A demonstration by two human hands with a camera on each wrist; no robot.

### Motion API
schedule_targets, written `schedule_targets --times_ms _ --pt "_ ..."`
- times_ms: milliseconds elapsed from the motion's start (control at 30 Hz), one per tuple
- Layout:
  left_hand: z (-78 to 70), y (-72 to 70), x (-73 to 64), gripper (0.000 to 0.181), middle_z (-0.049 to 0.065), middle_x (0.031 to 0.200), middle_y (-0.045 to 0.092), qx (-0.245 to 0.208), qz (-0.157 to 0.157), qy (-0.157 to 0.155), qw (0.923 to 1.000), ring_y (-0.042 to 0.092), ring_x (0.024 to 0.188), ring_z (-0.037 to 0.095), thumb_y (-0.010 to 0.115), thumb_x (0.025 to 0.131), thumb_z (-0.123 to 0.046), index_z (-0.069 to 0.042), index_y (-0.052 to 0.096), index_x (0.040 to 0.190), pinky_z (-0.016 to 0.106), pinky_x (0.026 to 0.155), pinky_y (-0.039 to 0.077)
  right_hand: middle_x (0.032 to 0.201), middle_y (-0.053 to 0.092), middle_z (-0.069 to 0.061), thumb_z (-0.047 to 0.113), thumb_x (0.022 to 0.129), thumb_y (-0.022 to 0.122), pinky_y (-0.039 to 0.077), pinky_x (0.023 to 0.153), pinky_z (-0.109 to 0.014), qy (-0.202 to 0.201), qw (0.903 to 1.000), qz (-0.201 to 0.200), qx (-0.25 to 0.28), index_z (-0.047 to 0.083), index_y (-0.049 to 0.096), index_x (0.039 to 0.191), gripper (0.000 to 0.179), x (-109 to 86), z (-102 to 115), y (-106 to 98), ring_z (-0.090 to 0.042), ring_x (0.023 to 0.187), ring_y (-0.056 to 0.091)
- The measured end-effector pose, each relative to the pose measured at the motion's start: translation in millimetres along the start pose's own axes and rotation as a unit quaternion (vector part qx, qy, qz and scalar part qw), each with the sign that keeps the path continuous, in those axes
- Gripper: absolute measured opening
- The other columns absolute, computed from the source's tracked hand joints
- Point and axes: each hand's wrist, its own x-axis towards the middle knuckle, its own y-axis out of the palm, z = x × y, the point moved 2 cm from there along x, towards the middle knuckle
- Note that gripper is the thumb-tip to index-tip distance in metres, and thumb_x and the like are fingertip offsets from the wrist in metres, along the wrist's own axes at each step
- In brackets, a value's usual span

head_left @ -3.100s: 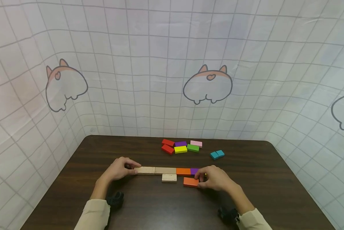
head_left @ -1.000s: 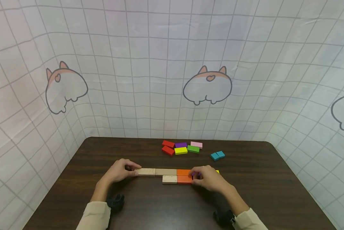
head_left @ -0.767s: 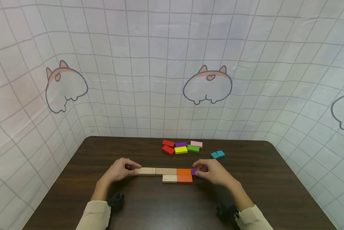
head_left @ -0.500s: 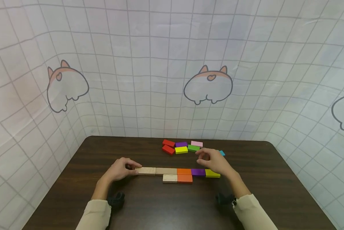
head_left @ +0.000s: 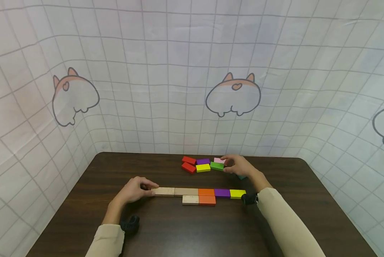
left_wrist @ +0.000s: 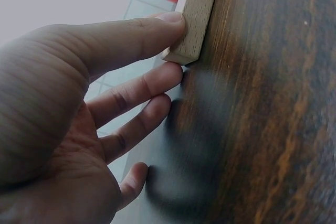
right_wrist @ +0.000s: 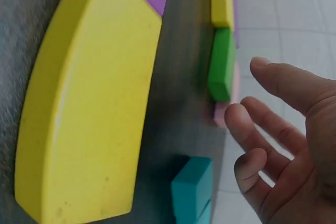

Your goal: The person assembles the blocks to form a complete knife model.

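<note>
In the head view, my left hand pinches the left end of a plain wooden block; in the left wrist view the thumb presses on its side. That block starts a row with another plain block, an orange block, a purple block and a yellow block. Below it lie a short plain block and an orange-red block, side by side. My right hand reaches to the back, thumb and fingers apart, beside a pink block and a green block.
At the table's back lie two red blocks, the nearer red block slanted, plus a purple block and a yellow block. Teal blocks sit under my right hand. A white gridded cloth surrounds the dark table.
My right hand set the orange-red block against the short plain one, touched the purple block in the row, then moved away to the back blocks. My left hand stayed put.
</note>
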Motion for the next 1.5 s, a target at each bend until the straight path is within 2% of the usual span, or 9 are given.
schedule_targets --times_ms 233,400,467,733,1000,1267,1500 --pt "-0.9 -0.2 0.3 0.02 -0.003 0.089 0.072 -0.003 -0.001 0.0 1.0 0.056 0.08 0.015 0.081 0.088 -0.02 -0.019 0.081 0.108 0.032 0.07 0.047 0.124 0.067 -0.021 0.014 0.094 0.075 0.056 0.08 -0.041 0.006 0.9999 0.008 0.006 0.004 0.061 0.14 0.049 10.4 -9.8 3.7 -0.021 0.083 0.066" --pt "-0.6 0.6 -0.1 0.019 -0.003 0.087 0.071 -0.005 -0.001 -0.004 1.0 0.055 0.079 0.016 0.081 0.088 -0.02 -0.02 0.081 0.108 0.031 0.068 0.046 0.123 0.067 -0.019 0.013 0.093 0.075 0.054 0.092 -0.048 0.006 0.9996 -0.007 -0.028 0.005 0.064 0.136 0.046 18.1 -11.4 10.2 -0.031 0.108 0.064" --pt "-0.2 1.0 -0.4 0.019 -0.003 0.087 0.071 -0.005 -0.003 -0.005 1.0 0.055 0.079 0.016 0.081 0.088 -0.02 -0.02 0.081 0.107 0.032 0.069 0.046 0.122 0.067 -0.019 0.012 0.092 0.076 0.053 0.096 -0.051 0.009 0.999 -0.012 -0.041 0.005 0.065 0.135 0.045 20.8 -10.4 12.5 -0.034 0.114 0.062" --pt "1.5 2.9 -1.7 0.02 -0.003 0.09 0.071 -0.007 0.001 0.001 1.0 0.056 0.081 0.016 0.081 0.089 -0.022 -0.02 0.081 0.108 0.032 0.071 0.047 0.118 0.069 -0.015 0.011 0.09 0.079 0.055 0.09 -0.048 0.033 0.9971 -0.009 -0.068 0.01 0.069 0.132 0.043 23.7 -4.2 18.7 -0.028 0.103 0.063" --pt "1.0 0.8 -1.1 0.019 -0.003 0.091 0.071 -0.005 -0.003 0.006 1.0 0.056 0.081 0.016 0.081 0.088 -0.021 -0.02 0.081 0.108 0.032 0.071 0.047 0.118 0.068 -0.014 0.009 0.091 0.077 0.054 0.094 -0.049 0.026 0.9978 0.001 -0.061 0.009 0.069 0.131 0.041 21.4 -4.6 16.1 -0.029 0.107 0.062" --pt "-1.4 -0.3 -1.5 0.019 -0.003 0.091 0.072 -0.004 -0.002 0.002 1.0 0.056 0.08 0.015 0.081 0.089 -0.019 -0.019 0.081 0.108 0.032 0.071 0.047 0.115 0.065 -0.012 0.006 0.09 0.075 0.057 0.082 -0.041 -0.004 0.9989 0.001 -0.048 0.01 0.069 0.132 0.042 6.1 -0.3 8.0 -0.024 0.099 0.062" --pt "-1.1 0.7 -1.6 0.018 -0.002 0.088 0.07 -0.004 -0.001 0.0 1.0 0.055 0.079 0.016 0.081 0.089 -0.019 -0.02 0.081 0.107 0.032 0.069 0.046 0.12 0.06 -0.011 0.006 0.092 0.072 0.056 0.076 -0.035 -0.029 0.9992 0.007 -0.028 0.014 0.067 0.135 0.043 -16.6 9.5 0.7 -0.02 0.093 0.065"
